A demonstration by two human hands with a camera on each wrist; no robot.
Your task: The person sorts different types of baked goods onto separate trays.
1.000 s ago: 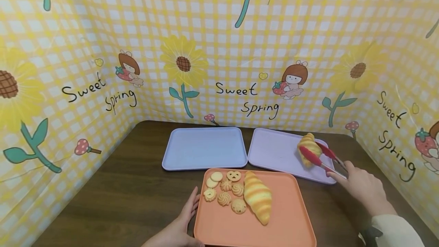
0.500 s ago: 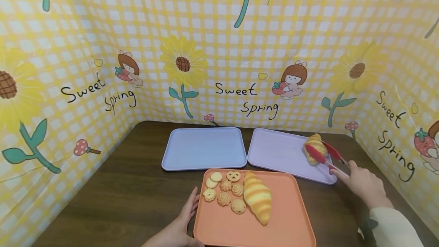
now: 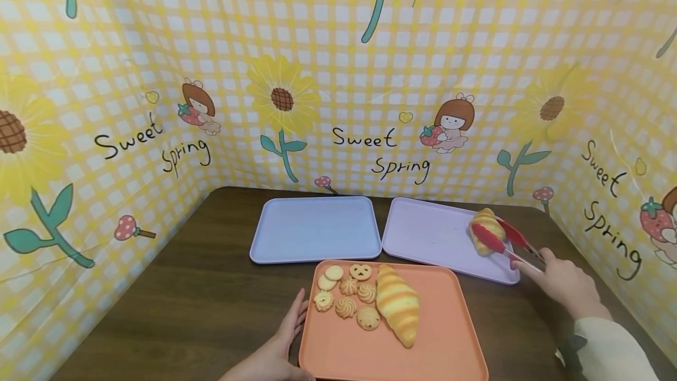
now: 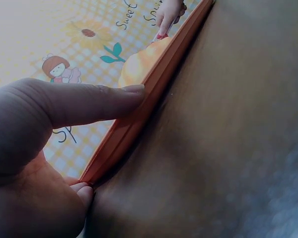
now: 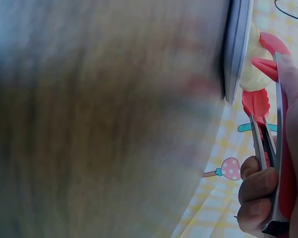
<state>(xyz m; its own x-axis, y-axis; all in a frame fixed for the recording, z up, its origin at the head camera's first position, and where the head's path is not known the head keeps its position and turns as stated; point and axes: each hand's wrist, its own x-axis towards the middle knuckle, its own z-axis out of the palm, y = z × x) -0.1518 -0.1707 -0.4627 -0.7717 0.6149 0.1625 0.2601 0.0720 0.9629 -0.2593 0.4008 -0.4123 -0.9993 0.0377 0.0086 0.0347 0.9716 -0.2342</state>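
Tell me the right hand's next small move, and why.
Probably ease the right hand's grip so the red tongs let go: the smaller croissant sits between their tips, within the purple tray's right end in the head view, and seems low enough to be resting there.

small croissant (image 3: 489, 220) nearer right end of purple tray (image 3: 423, 234), red tongs (image 3: 489, 238) and right hand (image 3: 571, 284) shifted rightward

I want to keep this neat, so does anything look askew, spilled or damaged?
Only the purple tray looks slightly askew: its front edge slants nearer at the right, while the blue tray beside it looks nearly straight. The cookies and large croissant lie within the orange tray, and I see no obvious spills or damage.
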